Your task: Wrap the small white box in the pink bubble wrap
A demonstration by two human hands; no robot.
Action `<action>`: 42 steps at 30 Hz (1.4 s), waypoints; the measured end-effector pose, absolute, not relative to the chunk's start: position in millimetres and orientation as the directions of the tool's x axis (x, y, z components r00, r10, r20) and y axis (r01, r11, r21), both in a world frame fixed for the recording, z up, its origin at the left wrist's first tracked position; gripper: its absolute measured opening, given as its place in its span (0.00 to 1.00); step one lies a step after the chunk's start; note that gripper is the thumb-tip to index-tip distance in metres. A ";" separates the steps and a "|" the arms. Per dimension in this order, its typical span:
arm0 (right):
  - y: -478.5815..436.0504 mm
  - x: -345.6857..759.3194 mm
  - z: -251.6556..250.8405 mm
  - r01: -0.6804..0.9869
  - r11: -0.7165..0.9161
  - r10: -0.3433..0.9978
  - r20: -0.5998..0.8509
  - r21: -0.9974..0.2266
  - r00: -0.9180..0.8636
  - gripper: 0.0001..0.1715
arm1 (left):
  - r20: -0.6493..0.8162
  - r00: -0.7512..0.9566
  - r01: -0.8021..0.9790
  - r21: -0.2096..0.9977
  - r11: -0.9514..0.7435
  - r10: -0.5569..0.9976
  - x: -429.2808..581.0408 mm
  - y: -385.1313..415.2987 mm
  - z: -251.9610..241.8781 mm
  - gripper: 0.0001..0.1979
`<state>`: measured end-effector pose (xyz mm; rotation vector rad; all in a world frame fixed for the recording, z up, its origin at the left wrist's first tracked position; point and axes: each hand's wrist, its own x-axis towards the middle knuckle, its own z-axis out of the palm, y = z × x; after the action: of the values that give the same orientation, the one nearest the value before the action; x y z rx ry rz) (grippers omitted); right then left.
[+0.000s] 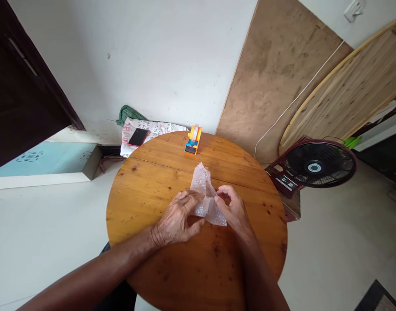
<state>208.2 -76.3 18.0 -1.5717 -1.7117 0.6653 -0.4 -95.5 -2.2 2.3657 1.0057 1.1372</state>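
A piece of clear bubble wrap (202, 183) lies in the middle of a round wooden table (152, 185). My left hand (178, 218) presses on its left side with the fingers curled over it. My right hand (232, 207) pinches its right edge between thumb and fingers. Part of the wrap sticks up and away from me beyond both hands. An orange, white and blue tape dispenser (193, 139) sits at the table's far edge, well away from both hands.
A dark phone (138, 137) rests on a printed bag (152, 129) on the floor behind the table. A black floor fan (317, 166) stands to the right. Wooden boards (276, 73) lean on the wall. A pale blue box (45, 162) lies at left.
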 end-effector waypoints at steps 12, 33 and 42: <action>-97.8 195.3 35.6 0.685 0.544 0.794 0.560 -0.484 -0.235 0.08 | 0.187 0.054 0.538 0.822 -0.186 0.981 -11.4 -87.9 0.3 0.25; -98.8 175.5 31.3 0.718 0.644 0.754 0.374 -0.263 -0.539 0.11 | -0.047 -0.011 0.655 0.755 0.043 0.999 -26.6 -63.7 -5.8 0.13; -102.0 172.7 35.6 0.718 0.653 0.755 0.292 -0.242 -0.588 0.20 | -0.021 -0.051 0.796 0.603 0.053 0.998 -15.1 -68.8 -5.4 0.10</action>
<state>172.7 -102.0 35.6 -1.1647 -2.5040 0.1385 -15.1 -68.8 -5.4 1.7937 1.9015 0.6166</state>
